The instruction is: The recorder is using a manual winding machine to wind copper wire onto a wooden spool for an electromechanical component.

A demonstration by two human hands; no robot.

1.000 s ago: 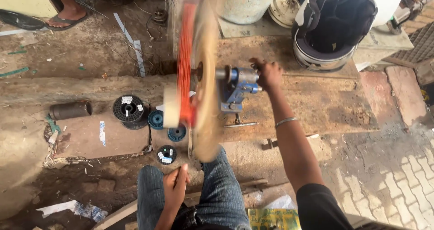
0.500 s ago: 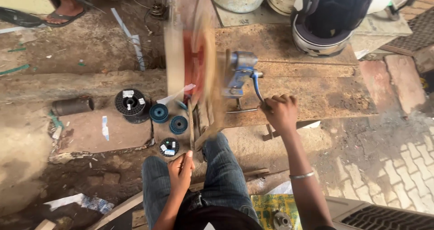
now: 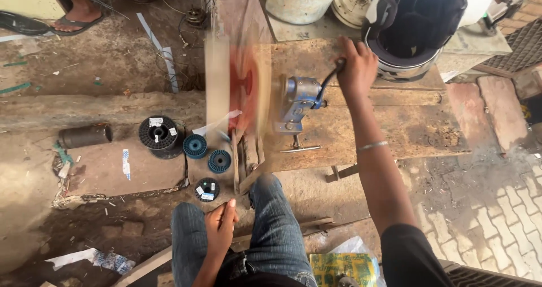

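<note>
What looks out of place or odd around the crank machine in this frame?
Nothing looks damaged. The red wheel is only a motion smear while the right hand grips the crank handle. Wire spools lie loose on the dirt floor, beside the left hand resting on the knee.

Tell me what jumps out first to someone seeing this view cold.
The blurred red and tan spinning frame at top centre grabs the eye first. Just to its right, the right hand grips the dark crank handle of a blue metal winder fixed on the worn wooden bench. The left hand rests on the blue-jeaned knee, near black and blue wire spools on the ground.
</note>
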